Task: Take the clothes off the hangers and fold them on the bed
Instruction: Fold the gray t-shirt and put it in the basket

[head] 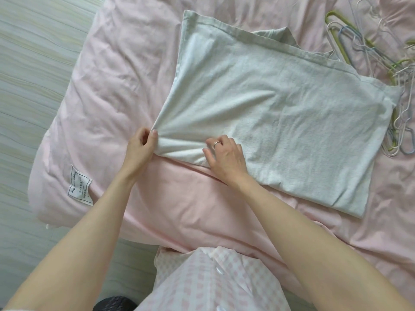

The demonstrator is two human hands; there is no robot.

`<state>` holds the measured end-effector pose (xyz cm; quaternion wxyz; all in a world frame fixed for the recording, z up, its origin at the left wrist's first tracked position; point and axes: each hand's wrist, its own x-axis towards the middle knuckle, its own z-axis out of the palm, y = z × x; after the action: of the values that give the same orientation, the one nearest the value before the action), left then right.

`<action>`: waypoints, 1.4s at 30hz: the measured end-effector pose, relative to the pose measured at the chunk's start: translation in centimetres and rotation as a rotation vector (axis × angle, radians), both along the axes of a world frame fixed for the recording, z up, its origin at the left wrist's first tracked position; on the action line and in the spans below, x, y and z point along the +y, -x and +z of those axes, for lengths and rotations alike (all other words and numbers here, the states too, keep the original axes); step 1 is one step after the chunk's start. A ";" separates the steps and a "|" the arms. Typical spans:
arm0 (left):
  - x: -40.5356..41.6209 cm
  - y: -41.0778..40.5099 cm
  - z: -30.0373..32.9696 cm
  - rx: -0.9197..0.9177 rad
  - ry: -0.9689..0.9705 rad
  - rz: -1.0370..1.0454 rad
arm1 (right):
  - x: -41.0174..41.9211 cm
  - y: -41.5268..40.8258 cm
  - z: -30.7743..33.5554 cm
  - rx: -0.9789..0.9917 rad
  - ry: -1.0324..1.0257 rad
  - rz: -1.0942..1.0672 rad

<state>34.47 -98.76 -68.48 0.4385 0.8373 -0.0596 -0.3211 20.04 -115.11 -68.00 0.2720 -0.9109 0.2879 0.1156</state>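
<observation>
A light grey garment (280,113) lies spread flat on the pink bed (190,209), folded into a rough rectangle. My left hand (140,151) pinches its near left corner between thumb and fingers, and the cloth fans out in creases from there. My right hand (224,158) grips the bunched near edge just to the right, fingers curled into the fabric, a ring on one finger. A pile of bare wire and plastic hangers (381,63) lies at the far right of the bed, beside the garment's right end.
The pink duvet (101,97) is rumpled on the left, with a white label (79,188) near its edge. A pale wood-grain floor (29,75) runs along the left. My pink checked shirt (213,283) fills the bottom middle.
</observation>
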 end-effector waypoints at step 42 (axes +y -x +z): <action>-5.4 8.6 0.7 0.317 -0.048 0.700 | -8.0 20.2 -0.1 0.344 0.136 -0.443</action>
<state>25.91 -104.15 -67.79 0.5055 0.7571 0.3060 -0.2788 -0.20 -123.15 -68.06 0.1762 -0.8091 0.5287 0.1866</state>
